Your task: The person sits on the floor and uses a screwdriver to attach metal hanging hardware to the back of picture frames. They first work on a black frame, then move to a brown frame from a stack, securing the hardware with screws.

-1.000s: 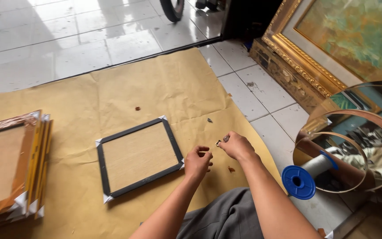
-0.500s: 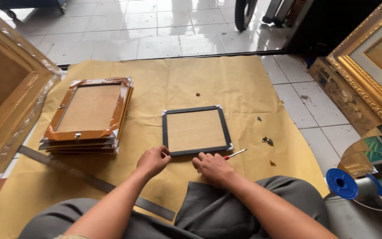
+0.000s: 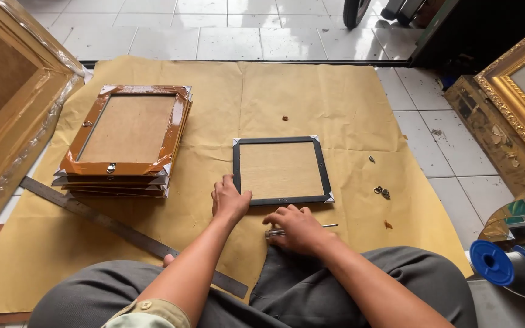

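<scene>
Black frame (image 3: 281, 170) lies on brown paper (image 3: 335, 97); left hand (image 3: 229, 200) presses its near-left corner, fingers spread, while right hand (image 3: 299, 229) curls around a screwdriver (image 3: 329, 226).

White tiled floor (image 3: 153, 36) carries a brown paper sheet (image 3: 311, 97). On the paper: a black frame (image 3: 281, 170) at centre, stacked frames (image 3: 123, 143) at nine o'clock, a metal ruler (image 3: 110, 222) at seven, small hooks (image 3: 381, 192) at three.

One head-worn view looks steeply down, close over the paper-covered floor (image 3: 311, 97).
</scene>
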